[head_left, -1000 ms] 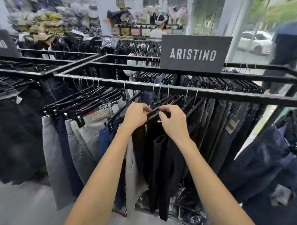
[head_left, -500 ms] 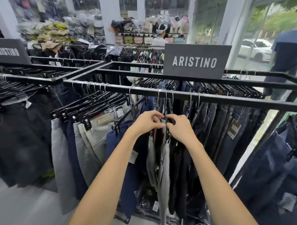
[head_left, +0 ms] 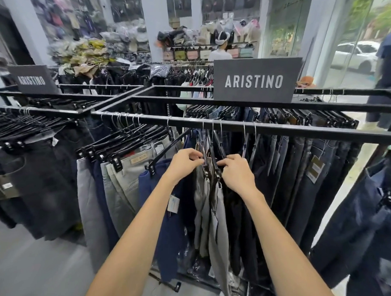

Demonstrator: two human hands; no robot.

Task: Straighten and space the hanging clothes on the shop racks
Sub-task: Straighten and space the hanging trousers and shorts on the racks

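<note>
Left hand (head_left: 185, 162) and right hand (head_left: 238, 171) pinch adjacent clip hangers (head_left: 212, 155), parting bunched trousers (head_left: 212, 206) along the rail (head_left: 235, 126).

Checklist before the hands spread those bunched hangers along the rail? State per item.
1. Left hand pinches the hangers: ok.
2. Right hand pinches the hangers: ok.
3. Hooks sit over the rail: ok.
4. Even spacing of those hooks: not ok, bunched.
5. Free rail on both sides of the bunch: ok.
6. Grey trousers firmly clipped: cannot tell.
</note>
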